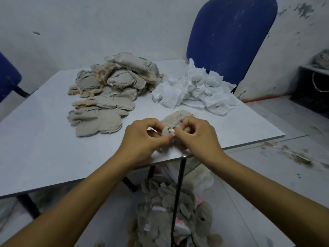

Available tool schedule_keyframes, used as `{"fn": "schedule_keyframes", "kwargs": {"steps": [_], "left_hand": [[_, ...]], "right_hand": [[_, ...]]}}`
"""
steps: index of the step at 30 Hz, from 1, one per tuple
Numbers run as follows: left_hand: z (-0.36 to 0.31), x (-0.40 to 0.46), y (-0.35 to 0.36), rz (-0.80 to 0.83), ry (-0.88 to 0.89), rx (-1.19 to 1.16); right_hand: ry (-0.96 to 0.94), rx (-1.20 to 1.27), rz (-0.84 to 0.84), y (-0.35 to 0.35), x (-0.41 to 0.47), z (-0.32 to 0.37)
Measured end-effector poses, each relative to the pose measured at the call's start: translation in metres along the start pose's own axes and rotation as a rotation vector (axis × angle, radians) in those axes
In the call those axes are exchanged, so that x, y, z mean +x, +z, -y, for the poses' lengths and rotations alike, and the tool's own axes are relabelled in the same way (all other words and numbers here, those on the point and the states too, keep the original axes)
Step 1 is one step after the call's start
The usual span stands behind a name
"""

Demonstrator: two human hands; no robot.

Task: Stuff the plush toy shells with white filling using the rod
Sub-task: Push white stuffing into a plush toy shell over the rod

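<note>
Head view, both hands pinching plush shell, table edge

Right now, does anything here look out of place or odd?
Yes: the thin black rod leans against the white table's front edge, unheld, while both hands pinch the grey plush shell.

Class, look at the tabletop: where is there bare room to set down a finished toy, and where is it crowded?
Bare patches: the near left table, bordered by the shell pile and the left hand; the right corner, beyond the right hand and below the white filling. Crowded: the far middle, where both piles sit, and the near edge, where both hands pinch one shell.
</note>
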State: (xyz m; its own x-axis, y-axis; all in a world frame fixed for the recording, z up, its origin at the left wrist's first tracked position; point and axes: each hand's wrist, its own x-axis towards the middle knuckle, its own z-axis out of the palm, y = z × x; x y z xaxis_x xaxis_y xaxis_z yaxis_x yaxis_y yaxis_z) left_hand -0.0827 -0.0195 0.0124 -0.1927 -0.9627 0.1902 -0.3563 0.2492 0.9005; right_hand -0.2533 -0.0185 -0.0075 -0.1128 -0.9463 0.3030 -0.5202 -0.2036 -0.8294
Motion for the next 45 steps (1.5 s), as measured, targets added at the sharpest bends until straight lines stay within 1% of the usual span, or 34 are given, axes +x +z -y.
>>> {"fn": "schedule_keyframes", "kwargs": {"steps": [3, 6, 10, 14, 15, 16, 18, 19, 20, 24, 26, 29, 31, 36, 40, 42, 45], "left_hand": [[0.003, 0.0, 0.006, -0.04, -0.015, -0.027], [0.004, -0.003, 0.013, -0.104, -0.018, -0.045], [0.005, -0.006, 0.019, -0.24, -0.031, 0.024], [0.005, -0.003, 0.024, -0.405, -0.119, 0.113], [0.005, 0.0, 0.022, -0.395, -0.144, 0.085], [0.004, 0.001, 0.019, -0.342, -0.168, 0.021], [0.003, 0.002, 0.015, -0.191, -0.191, -0.086], [0.003, 0.001, 0.013, -0.144, -0.177, -0.091], [0.003, 0.0, 0.01, -0.132, -0.144, -0.052], [0.007, -0.001, 0.005, -0.263, 0.036, 0.272], [0.006, -0.005, 0.012, -0.337, 0.131, 0.373], [0.004, -0.015, 0.028, -0.326, 0.219, 0.457], [0.002, -0.016, 0.032, -0.315, 0.238, 0.485], [-0.008, -0.023, 0.037, -0.299, 0.229, 0.339], [-0.017, -0.033, 0.036, -0.191, 0.067, 0.132], [-0.022, -0.041, 0.035, -0.19, 0.122, 0.058], [-0.025, -0.056, 0.033, -0.238, 0.315, 0.046]], "right_hand": [[-0.082, -0.092, -0.024, -0.002, -0.006, 0.001], [-0.116, -0.107, -0.038, -0.002, -0.009, 0.003], [-0.142, -0.136, -0.123, 0.004, -0.01, 0.007], [-0.188, -0.14, -0.153, 0.016, -0.014, 0.014], [-0.181, -0.13, -0.158, 0.018, -0.014, 0.016], [-0.158, -0.115, -0.157, 0.018, -0.011, 0.016], [-0.106, -0.094, -0.137, 0.015, -0.004, 0.014], [-0.108, -0.096, -0.128, 0.012, -0.003, 0.013], [-0.129, -0.101, -0.123, 0.011, -0.003, 0.012], [-0.26, -0.114, -0.113, 0.01, -0.014, 0.013], [-0.32, -0.159, -0.117, 0.009, -0.02, 0.012], [-0.407, -0.29, -0.1, 0.008, -0.028, 0.011], [-0.432, -0.314, -0.113, 0.007, -0.032, 0.008], [-0.405, -0.183, -0.233, -0.002, -0.036, 0.009], [-0.407, -0.056, -0.251, -0.013, -0.043, 0.02], [-0.423, 0.018, -0.233, -0.021, -0.048, 0.026], [-0.555, 0.02, -0.253, -0.032, -0.058, 0.028]]}}
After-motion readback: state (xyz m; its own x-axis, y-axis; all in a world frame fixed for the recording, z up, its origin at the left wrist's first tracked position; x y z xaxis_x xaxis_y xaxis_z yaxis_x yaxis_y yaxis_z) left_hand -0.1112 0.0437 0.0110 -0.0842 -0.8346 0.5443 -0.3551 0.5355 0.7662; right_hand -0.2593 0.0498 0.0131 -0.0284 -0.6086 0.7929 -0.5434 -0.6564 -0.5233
